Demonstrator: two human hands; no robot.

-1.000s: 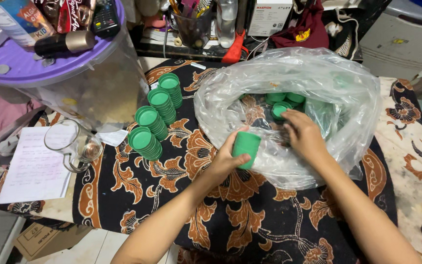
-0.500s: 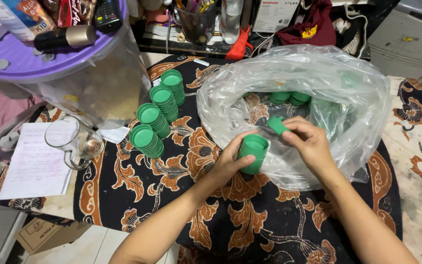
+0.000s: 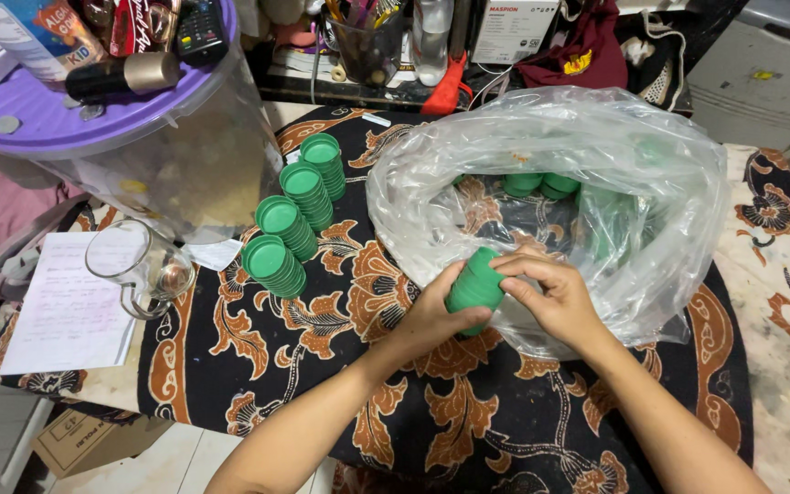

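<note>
Green plastic caps nested into a short stack (image 3: 475, 286) sit at the centre of the frame, held between both hands at the mouth of a large clear plastic bag (image 3: 596, 137). The left hand (image 3: 432, 316) wraps around the lower end of the stack, fingers curled shut about it. The right hand (image 3: 550, 297) closes over the upper end, thumb and fingertips pressed on the topmost cap. The stack lies tilted, its top leaning toward the upper right.

Deeper in the bag, toward the upper middle of the frame, lie several loose green caps (image 3: 541, 184). Left of the bag, four leaning stacks of green caps (image 3: 296, 216) stand in a diagonal row on the black cloth with orange floral pattern (image 3: 468, 421) that covers the table. Further left, a clear glass mug (image 3: 134, 267) lies on its side, just beside a white sheet of handwritten paper (image 3: 66, 311) at the left edge. In the upper left stands a translucent plastic tub with a purple lid (image 3: 75, 114), with small items on top.
</note>
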